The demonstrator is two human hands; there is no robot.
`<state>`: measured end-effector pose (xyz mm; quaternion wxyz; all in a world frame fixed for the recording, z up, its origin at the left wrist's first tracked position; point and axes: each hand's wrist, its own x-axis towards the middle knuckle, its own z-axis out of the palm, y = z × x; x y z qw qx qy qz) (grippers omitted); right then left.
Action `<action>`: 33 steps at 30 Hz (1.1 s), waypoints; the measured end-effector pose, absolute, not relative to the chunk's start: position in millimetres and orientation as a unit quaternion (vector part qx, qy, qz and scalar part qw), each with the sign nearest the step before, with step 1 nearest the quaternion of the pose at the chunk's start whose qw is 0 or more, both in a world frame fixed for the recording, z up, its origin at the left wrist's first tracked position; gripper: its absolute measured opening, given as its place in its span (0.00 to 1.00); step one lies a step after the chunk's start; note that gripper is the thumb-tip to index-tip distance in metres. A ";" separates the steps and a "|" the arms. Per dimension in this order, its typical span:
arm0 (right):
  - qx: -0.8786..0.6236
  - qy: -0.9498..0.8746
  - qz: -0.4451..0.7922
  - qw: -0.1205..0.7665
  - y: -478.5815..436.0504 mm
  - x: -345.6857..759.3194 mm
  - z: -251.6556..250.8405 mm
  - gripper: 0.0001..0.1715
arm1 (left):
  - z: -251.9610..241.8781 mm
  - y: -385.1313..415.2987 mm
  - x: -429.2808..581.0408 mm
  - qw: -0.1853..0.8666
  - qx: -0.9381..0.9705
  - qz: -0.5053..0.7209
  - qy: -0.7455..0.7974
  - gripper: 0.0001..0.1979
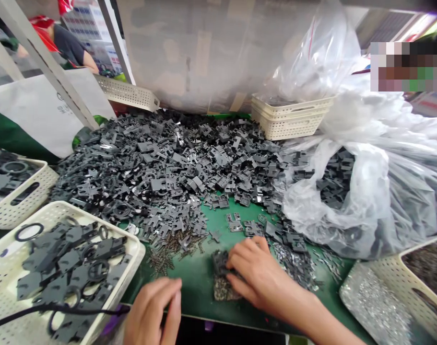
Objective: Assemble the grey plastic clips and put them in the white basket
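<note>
Our left hand (151, 309), nearest us at bottom centre, rests relaxed, its grip holding nothing visible; at lower centre, our right hand (254, 268) grasps a dark part (219, 263) over a speckled block (222, 290) on the tabletop (196, 290), probably for steadiness.

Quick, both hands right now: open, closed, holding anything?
Left hand: partly open, loosely curled, nothing visible in it.
Right hand: curled at a dark grey part; whether it grips it can't be told.
</note>
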<state>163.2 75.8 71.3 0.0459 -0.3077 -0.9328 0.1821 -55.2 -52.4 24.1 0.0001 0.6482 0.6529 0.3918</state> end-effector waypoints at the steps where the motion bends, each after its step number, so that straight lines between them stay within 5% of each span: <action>1: -0.313 -0.933 0.174 0.037 63.9 167.3 66.7 0.03 | 18.2 -38.7 -51.8 -0.005 0.650 0.364 0.667 0.14; 4: -0.356 -0.916 0.181 0.047 35.1 174.7 52.6 0.02 | 4.1 -2.7 -49.4 -0.041 0.620 0.260 0.739 0.22; 7: -0.400 -0.882 0.230 0.098 21.8 191.3 44.9 0.05 | -3.6 13.4 -51.9 -0.046 0.628 0.191 0.753 0.18; 14: -0.584 -0.800 0.072 0.115 45.9 264.8 24.6 0.07 | -7.9 5.4 -50.9 -0.071 0.663 0.270 0.695 0.17; 20: -0.557 -0.829 0.041 -0.001 63.3 262.9 27.1 0.11 | -0.5 -8.5 -42.9 0.121 0.551 0.381 0.733 0.16; 27: -0.522 -0.844 0.109 0.055 51.3 256.6 30.8 0.05 | 15.0 -26.6 -27.9 0.312 0.382 0.438 0.752 0.22; 33: -0.486 -0.871 0.072 -0.005 41.4 241.7 28.0 0.07 | 14.1 -25.6 -13.3 0.441 0.294 0.510 0.678 0.29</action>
